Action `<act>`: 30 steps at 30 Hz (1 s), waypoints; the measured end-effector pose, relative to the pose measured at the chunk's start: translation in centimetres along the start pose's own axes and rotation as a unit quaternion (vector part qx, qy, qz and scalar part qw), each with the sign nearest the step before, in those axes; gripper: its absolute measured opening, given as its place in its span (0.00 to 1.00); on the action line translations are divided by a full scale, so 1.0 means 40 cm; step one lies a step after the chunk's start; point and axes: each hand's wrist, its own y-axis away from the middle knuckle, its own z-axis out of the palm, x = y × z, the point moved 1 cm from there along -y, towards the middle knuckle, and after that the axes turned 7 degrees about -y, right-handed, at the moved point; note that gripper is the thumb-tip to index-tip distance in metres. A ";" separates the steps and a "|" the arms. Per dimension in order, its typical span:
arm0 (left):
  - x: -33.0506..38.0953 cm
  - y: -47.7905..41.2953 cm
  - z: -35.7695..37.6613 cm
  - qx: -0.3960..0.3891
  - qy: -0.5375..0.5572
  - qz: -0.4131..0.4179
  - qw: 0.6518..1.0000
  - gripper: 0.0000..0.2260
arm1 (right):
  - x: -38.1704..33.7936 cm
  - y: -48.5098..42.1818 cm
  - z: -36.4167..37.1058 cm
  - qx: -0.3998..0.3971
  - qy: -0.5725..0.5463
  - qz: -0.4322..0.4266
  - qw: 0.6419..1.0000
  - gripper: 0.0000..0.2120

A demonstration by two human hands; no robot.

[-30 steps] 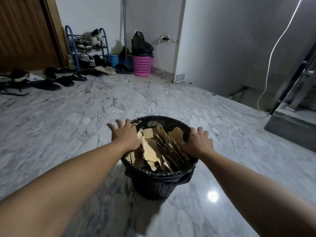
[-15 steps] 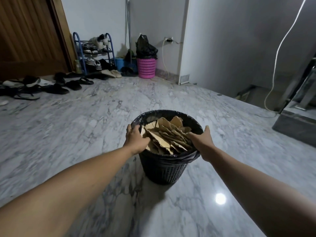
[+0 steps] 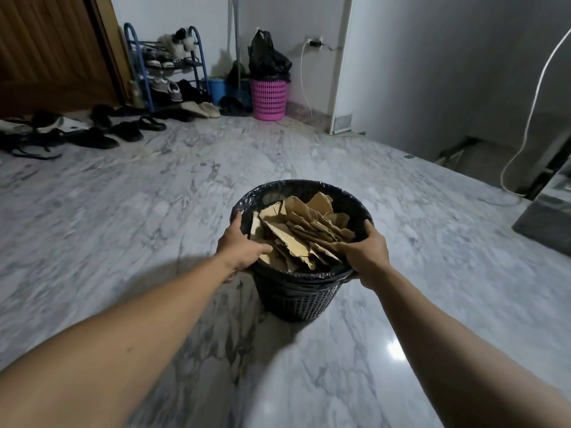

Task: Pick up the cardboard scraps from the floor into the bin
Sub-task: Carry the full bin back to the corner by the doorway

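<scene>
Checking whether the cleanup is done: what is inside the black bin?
Torn brown cardboard scraps fill the black bin, piled close to its rim inside a black liner bag. The left hand and right hand grip the rim. The bottom and anything beneath the pile are covered.

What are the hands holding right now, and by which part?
Both hold the black bin by its rim: left hand on the left side, right hand on the right side, thumbs inside.
</scene>
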 end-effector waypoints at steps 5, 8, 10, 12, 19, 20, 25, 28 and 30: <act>0.090 0.021 -0.076 0.008 -0.035 -0.011 0.999 0.53 | -0.085 0.026 0.017 0.025 0.014 -0.003 1.000 0.46; 0.188 0.052 -0.156 0.004 -0.045 -0.017 0.999 0.52 | -0.212 0.071 -0.001 0.029 0.023 0.012 0.999 0.47; 0.268 0.089 -0.215 -0.001 -0.051 -0.027 0.998 0.50 | -0.306 0.102 -0.024 0.028 0.022 0.029 0.999 0.49; 0.365 0.130 -0.282 -0.009 -0.052 -0.032 0.998 0.50 | -0.419 0.133 -0.052 0.031 0.027 0.044 0.998 0.51; 0.867 0.287 -0.589 -0.019 -0.048 -0.046 0.998 0.49 | -0.968 0.244 -0.174 0.028 0.028 0.076 0.996 0.52; 0.948 0.317 -0.637 -0.018 -0.057 -0.044 0.997 0.49 | -1.050 0.264 -0.197 0.026 0.031 0.074 0.996 0.53; 1.251 0.443 -0.839 -0.010 -0.054 -0.043 0.998 0.49 | -1.395 0.359 -0.277 0.002 0.028 0.074 0.997 0.54; 1.351 0.464 -0.915 0.003 -0.044 -0.031 0.999 0.48 | -1.529 0.373 -0.287 0.002 0.024 0.054 0.998 0.51; 1.388 0.453 -0.951 0.015 -0.041 -0.025 0.999 0.47 | -1.587 0.359 -0.272 0.005 0.037 0.040 0.999 0.52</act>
